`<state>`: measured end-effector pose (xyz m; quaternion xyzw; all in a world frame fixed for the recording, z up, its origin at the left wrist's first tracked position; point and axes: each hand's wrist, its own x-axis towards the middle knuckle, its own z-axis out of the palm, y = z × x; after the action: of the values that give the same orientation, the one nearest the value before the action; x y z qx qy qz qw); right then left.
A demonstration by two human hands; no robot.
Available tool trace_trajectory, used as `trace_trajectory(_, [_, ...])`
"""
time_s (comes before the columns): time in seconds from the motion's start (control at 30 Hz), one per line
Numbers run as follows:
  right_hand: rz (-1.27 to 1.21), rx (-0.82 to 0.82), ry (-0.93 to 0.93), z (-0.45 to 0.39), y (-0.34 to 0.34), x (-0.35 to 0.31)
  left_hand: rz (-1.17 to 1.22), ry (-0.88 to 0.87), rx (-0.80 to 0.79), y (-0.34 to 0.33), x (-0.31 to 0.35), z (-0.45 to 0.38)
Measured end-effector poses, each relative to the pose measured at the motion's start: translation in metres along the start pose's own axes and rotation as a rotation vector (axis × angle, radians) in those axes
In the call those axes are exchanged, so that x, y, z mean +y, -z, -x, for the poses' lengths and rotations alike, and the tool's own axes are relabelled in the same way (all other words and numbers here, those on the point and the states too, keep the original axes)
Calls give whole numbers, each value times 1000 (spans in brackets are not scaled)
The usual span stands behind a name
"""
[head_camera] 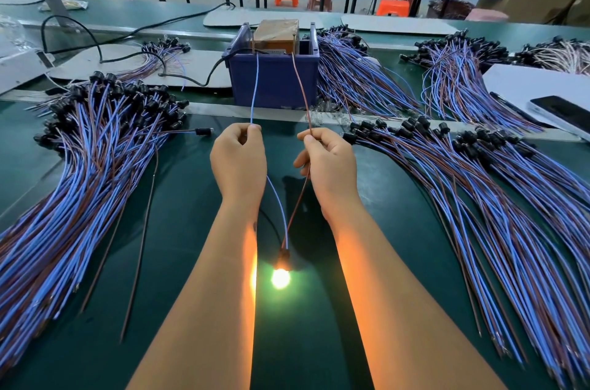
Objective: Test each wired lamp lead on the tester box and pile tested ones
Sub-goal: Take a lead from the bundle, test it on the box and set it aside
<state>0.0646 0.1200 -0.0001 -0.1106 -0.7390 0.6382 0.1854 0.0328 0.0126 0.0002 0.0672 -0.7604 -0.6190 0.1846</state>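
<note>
A lamp lead hangs between my forearms, and its bulb (280, 278) glows bright below a black socket (283, 257). My left hand (238, 163) pinches the lead's blue wire (276, 201) against the blue tester wire (254, 89). My right hand (329, 163) pinches the lead's brown wire (297, 204) against the brown tester wire (301, 89). Both tester wires run up to the tester box (277, 35), which sits in a blue bin (274, 80) straight ahead.
A big pile of blue and brown leads (79, 185) fans out on the left, another pile (498, 198) on the right, more behind the bin (357, 77). Two loose brown wires (140, 249) lie left of my arm. A phone (562, 113) and white sheet sit far right.
</note>
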Motion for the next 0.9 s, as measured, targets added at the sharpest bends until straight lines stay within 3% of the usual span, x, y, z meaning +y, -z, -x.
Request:
trace_trajectory(0.37, [26,-5,15,-1,-1,1,43,-9,-25,0,-1,-1])
trace_trajectory(0.67, [175,-184,111,2,-9,4,362,156,-368,-1,8,2])
trace_trajectory(0.8, [47,-187,84,-1,-6,2,397,174,-323,2,6,-4])
trace_trajectory(0.9, [-47,-208,28,-2,-1,1,587,249,-296,5,6,-9])
